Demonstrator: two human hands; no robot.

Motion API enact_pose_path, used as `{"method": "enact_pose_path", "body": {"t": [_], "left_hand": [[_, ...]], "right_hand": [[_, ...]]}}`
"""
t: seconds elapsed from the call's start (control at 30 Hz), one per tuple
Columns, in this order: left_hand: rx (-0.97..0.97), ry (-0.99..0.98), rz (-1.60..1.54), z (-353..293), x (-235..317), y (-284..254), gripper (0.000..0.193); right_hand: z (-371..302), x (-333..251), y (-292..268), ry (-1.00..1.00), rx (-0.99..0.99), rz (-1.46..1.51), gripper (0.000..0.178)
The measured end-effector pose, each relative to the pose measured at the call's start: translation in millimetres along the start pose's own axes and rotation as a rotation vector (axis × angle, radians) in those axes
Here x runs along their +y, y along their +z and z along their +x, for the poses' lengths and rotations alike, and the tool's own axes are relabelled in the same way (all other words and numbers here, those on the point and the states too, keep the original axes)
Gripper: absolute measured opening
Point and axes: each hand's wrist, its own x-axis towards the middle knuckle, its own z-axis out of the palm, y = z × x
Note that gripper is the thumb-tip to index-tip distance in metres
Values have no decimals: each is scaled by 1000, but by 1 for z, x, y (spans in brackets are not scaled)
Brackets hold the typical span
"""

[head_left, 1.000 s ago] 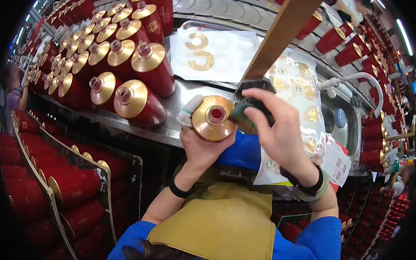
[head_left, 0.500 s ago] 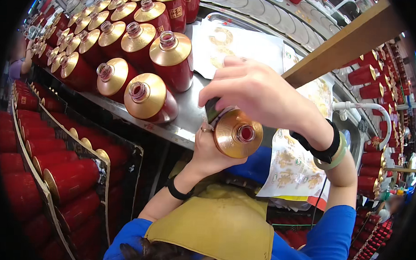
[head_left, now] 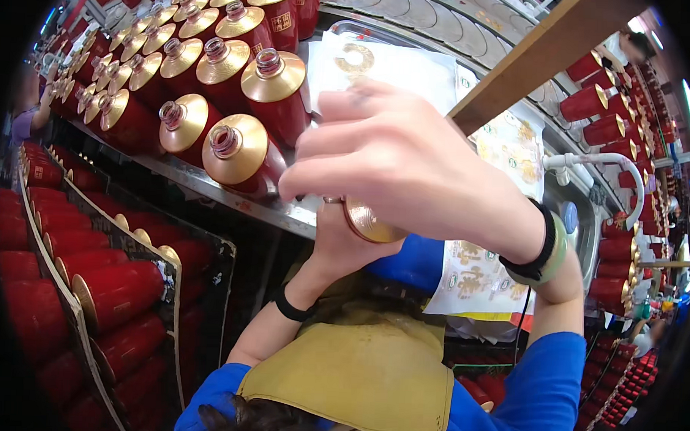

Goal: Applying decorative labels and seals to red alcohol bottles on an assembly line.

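My left hand (head_left: 342, 246) wraps round a red bottle with a gold shoulder (head_left: 369, 221), held over the front edge of the metal counter. Most of that bottle, its neck included, lies behind my right hand (head_left: 404, 153). The right hand passes over the bottle with curled fingers, and whatever is in them is hidden from view. Just left of my hands stand a nearby bottle (head_left: 244, 155) and another gold-shouldered bottle (head_left: 277, 80), both uncapped. White sheets with gold patterns (head_left: 411, 70) lie beyond my right hand.
Rows of red and gold bottles (head_left: 179, 58) crowd the counter at the left. Below them, crates hold red bottles (head_left: 118, 291). A wooden bar (head_left: 544, 63) slants over the counter at the right, near a white tap (head_left: 590, 158). More patterned sheets (head_left: 476, 277) hang over the near edge.
My right hand has moved left and nearer, now covering the bottle's neck. The dark piece seen at its fingertips before is out of sight. My left hand keeps its hold on the bottle.
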Motion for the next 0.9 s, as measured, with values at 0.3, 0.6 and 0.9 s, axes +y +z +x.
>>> {"method": "enact_pose_path", "body": {"t": [0.3, 0.6, 0.9], "left_hand": [[167, 61, -77, -6, -20, 25, 77], [153, -503, -1399, -12, -71, 27, 68], [335, 168, -162, -8, -4, 37, 57]], "right_hand": [[-66, -65, -36, 382, 450, -189, 29], [-96, -111, 40, 398, 348, -150, 34], [-89, -97, 32, 231, 353, -151, 22]]}}
